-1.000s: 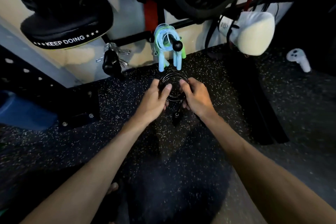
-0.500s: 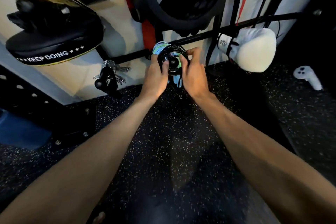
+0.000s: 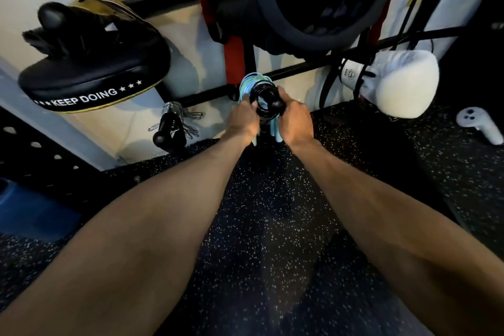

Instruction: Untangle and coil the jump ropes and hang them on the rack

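Gym wall at 12 o'clock: left hand and right hand grip the black coil around the rack peg; next probably letting go

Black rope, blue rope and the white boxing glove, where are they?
black rope (image 3: 264,115), head view, bottom of its coil.
blue rope (image 3: 246,88), head view, its top loops.
white boxing glove (image 3: 403,90), head view, its padded front.

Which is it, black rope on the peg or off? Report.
On. The peg knob shows through the black rope coil; left hand and right hand grip it.
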`<control>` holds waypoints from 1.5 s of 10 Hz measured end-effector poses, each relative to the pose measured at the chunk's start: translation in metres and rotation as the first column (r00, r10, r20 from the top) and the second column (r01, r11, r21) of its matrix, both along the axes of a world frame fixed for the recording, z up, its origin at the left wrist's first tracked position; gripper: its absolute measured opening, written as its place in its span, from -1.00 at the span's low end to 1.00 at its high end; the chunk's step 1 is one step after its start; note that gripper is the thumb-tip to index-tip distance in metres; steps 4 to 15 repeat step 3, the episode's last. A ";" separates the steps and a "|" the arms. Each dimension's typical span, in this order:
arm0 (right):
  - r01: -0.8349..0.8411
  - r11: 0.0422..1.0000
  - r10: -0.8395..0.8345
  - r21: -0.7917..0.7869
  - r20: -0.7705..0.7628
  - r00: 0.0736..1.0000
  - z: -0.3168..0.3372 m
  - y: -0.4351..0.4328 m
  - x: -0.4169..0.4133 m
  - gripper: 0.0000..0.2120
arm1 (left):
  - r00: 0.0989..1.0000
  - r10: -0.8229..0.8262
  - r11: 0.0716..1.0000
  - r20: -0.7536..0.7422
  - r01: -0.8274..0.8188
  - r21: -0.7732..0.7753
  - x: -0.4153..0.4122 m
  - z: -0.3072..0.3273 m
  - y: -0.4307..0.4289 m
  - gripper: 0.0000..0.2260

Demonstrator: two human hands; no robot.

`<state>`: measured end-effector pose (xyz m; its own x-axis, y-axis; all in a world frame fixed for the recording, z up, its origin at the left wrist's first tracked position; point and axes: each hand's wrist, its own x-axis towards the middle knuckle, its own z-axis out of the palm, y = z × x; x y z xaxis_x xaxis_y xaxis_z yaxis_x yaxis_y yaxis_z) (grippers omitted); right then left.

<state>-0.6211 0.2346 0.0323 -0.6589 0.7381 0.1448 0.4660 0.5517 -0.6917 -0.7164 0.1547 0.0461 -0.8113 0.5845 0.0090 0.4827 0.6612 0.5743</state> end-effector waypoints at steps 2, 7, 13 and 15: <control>-0.048 0.993 0.052 -0.109 0.041 0.998 0.005 -0.004 0.013 -0.35 | 0.995 -0.047 0.992 0.087 0.056 -0.112 0.007 0.008 -0.013 -0.66; -0.029 0.985 0.035 -0.168 0.035 0.999 0.006 -0.009 0.027 -0.51 | 0.992 -0.055 0.993 0.110 0.066 -0.100 0.013 0.011 -0.030 -0.68; -0.029 0.985 0.035 -0.168 0.035 0.999 0.006 -0.009 0.027 -0.51 | 0.992 -0.055 0.993 0.110 0.066 -0.100 0.013 0.011 -0.030 -0.68; -0.029 0.985 0.035 -0.168 0.035 0.999 0.006 -0.009 0.027 -0.51 | 0.992 -0.055 0.993 0.110 0.066 -0.100 0.013 0.011 -0.030 -0.68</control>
